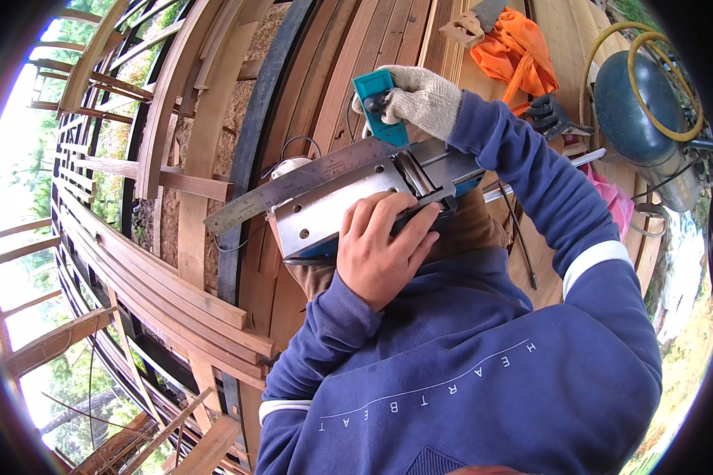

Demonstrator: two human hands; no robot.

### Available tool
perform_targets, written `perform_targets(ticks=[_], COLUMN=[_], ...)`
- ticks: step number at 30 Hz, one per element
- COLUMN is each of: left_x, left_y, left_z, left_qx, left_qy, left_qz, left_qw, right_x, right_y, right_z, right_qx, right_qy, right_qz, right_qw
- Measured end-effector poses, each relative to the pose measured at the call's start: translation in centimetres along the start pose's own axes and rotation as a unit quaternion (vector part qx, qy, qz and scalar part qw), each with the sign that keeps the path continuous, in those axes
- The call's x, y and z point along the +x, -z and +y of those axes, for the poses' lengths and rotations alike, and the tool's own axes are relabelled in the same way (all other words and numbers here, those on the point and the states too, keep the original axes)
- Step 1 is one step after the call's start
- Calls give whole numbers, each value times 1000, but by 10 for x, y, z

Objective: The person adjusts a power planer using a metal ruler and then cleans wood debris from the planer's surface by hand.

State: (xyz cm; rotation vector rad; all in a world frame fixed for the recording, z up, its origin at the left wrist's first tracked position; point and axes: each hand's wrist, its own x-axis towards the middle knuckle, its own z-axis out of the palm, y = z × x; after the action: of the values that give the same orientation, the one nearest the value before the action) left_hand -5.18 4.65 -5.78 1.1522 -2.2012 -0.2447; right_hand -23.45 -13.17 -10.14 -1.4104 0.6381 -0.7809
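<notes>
An electric planer point(337, 207) lies upside down on my lap, its shiny metal sole facing up. My bare left hand point(384, 245) grips the planer's near side, fingers curled over the sole's edge. My right hand point(420, 99), in a light knit glove, holds the teal handle point(375, 95) of a try square. The square's steel blade point(293, 186) lies across the sole and sticks out to the left past the planer. Both forearms are in blue sleeves.
Curved wooden slats and planks point(214, 309) run along my left, above an open drop with trees below. Behind the planer lie an orange cloth point(515, 55), a handsaw point(471, 24), a black glove point(554, 117) and a blue tank point(634, 111) with yellow hose.
</notes>
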Motion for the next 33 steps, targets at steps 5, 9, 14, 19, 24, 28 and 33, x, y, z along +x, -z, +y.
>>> perform_targets(ticks=[5,9,14,19,24,28,33], left_x=[2,7,11,14,14,15,16], left_y=[0,2,3,5,5,6,6], left_z=[-1,-3,-4,-6,-7,-7,-7], left_qx=[2,-2,-4,-5,-6,-6,-10], left_qy=[2,4,1,5,6,6,5], left_qz=[-3,-8,-6,-12,-15,-21,-21], left_qw=[1000,1000,1000,1000,1000,1000,1000], right_x=[1,2,9,12,14,15,14], right_y=[1,0,3,2,4,5,4], right_z=[1,-2,1,0,5,6,2], right_qx=[-6,-3,-17,-13,1,-13,0], right_qy=[2,-23,-38,-35,-32,-37,-52], right_qz=[6,7,5,-2,-9,-4,-9], right_qw=[1000,1000,999,999,999,999,999])
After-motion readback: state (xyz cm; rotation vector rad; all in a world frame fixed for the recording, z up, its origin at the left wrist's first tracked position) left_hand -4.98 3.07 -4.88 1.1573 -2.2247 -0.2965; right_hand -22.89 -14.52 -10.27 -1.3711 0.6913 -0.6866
